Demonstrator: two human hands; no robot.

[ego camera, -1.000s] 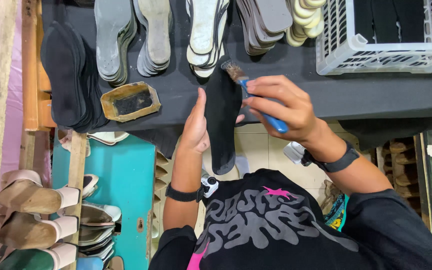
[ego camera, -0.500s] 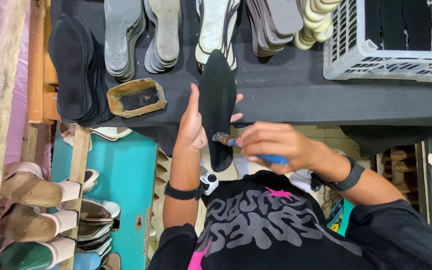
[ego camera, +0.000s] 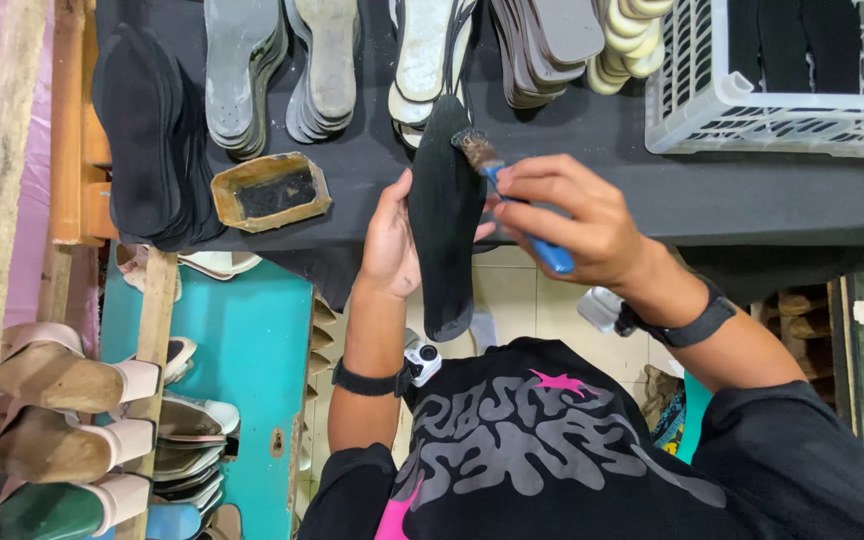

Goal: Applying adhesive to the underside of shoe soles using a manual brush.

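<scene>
Brush (ego camera: 520,208) moved up to black insole (ego camera: 444,215) tip, right hand (ego camera: 572,222) fingers gripping it, left hand (ego camera: 392,238) fingers hidden behind held insole

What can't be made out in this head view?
- Left hand: its palm and most fingers sit behind the black insole.
- Brush: the right hand covers its handle's middle.
- White basket: cut off by the top edge.
- Tray: its dark contents are too small to identify.

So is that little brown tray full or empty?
Nearly empty: the tray shows only a dark patch on its bottom, its tan walls bare.
</scene>
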